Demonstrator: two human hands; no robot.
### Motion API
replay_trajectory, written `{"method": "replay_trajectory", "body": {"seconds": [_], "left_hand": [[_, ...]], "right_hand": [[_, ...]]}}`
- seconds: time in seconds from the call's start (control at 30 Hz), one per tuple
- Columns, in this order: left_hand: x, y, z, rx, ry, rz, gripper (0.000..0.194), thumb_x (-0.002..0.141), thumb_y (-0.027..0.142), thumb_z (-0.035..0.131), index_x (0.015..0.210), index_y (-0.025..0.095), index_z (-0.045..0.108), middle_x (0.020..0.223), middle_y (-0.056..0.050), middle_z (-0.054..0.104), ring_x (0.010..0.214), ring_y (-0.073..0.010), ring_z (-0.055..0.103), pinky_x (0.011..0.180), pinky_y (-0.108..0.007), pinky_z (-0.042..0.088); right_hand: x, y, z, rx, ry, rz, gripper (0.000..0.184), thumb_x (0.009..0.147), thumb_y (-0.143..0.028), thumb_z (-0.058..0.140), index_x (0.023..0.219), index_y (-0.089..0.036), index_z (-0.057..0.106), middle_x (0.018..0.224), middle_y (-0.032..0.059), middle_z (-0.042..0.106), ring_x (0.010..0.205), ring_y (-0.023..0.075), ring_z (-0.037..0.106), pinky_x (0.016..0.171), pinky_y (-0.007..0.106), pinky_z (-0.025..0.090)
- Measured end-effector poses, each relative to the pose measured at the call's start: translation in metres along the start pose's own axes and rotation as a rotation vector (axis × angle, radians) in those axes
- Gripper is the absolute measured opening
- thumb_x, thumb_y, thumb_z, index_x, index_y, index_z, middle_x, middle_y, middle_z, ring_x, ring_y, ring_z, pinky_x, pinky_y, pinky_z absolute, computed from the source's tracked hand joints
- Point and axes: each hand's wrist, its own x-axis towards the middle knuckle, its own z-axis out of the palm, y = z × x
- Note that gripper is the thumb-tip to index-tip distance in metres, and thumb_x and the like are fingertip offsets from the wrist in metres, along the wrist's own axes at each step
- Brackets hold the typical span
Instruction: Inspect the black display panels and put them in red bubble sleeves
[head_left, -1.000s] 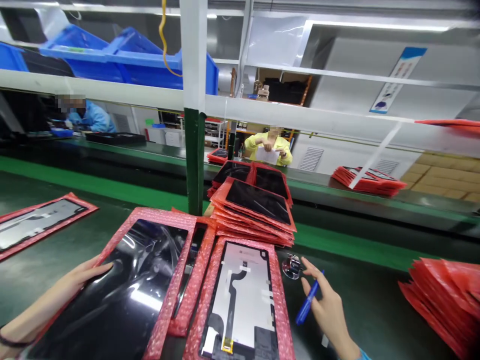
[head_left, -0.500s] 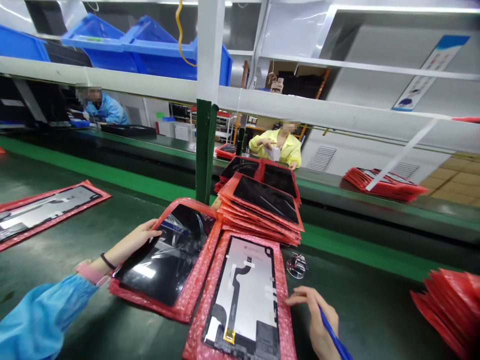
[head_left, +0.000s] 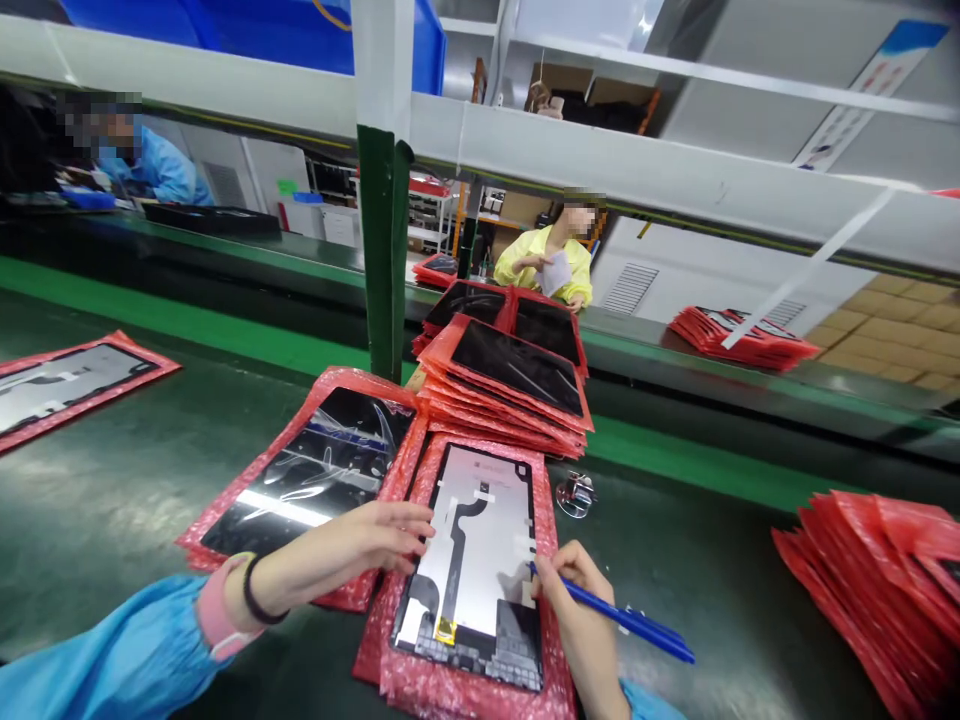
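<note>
My left hand [head_left: 367, 545] reaches over the left edge of a display panel [head_left: 491, 560], fingers stretched out and a little apart. The panel lies silver back up on a red bubble-wrap bag [head_left: 559, 660], with a black ribbon cable running down it. In my right hand [head_left: 581, 605] is a blue pen [head_left: 637, 625], its tip at the panel's right edge beside small pale tabs. Left of the panel, a glossy black screen [head_left: 307, 470] under wrinkled film lies on red bubble wrap, partly hidden by my left forearm.
Behind the panel rises a stack of red-bagged screens [head_left: 510, 385]. A small shiny metal object [head_left: 576, 495] sits right of it. More red bags [head_left: 877, 590] are piled at right; another panel [head_left: 75, 380] lies far left. A green post [head_left: 382, 260] stands behind. Two people work across the bench.
My left hand has left the black screen and moved right to the panel's edge. My right hand has brought the pen onto the panel's right edge. The view has shifted slightly.
</note>
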Motion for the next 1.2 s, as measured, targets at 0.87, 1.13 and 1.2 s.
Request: {"method": "replay_trajectory", "body": {"seconds": [0.87,1.13,1.2], "left_hand": [[0.027,0.002,0.018,-0.255,0.186,-0.074,0.034,0.065,0.014,0.072,0.096,0.019,0.061,0.080,0.001,0.068,0.071,-0.0128,0.063,0.067,-0.026,0.048],[0.057,-0.008,0.064,-0.132,0.021,0.026,0.021,0.055,0.015,0.076,0.075,0.013,0.070,0.069,-0.006,0.074,0.066,-0.0211,0.067,0.069,-0.032,0.049],[0.058,-0.008,0.068,-0.113,0.034,0.073,0.018,0.056,0.014,0.072,0.074,0.013,0.070,0.071,-0.007,0.074,0.070,-0.0232,0.068,0.070,-0.033,0.049]], "right_hand": [[0.005,0.013,0.013,-0.005,-0.079,0.052,0.041,0.072,-0.041,0.063,0.050,-0.025,0.032,0.043,-0.0059,0.037,0.044,0.0116,0.035,0.048,0.026,0.030],[0.011,0.008,0.006,0.306,-0.123,0.152,0.048,0.075,-0.055,0.068,0.057,-0.023,0.039,0.043,-0.0089,0.035,0.039,0.0064,0.025,0.041,0.022,0.020],[0.015,-0.001,-0.004,0.338,-0.089,0.138,0.048,0.074,-0.056,0.070,0.056,-0.021,0.042,0.044,-0.0082,0.037,0.039,0.0061,0.026,0.041,0.021,0.019]]}}
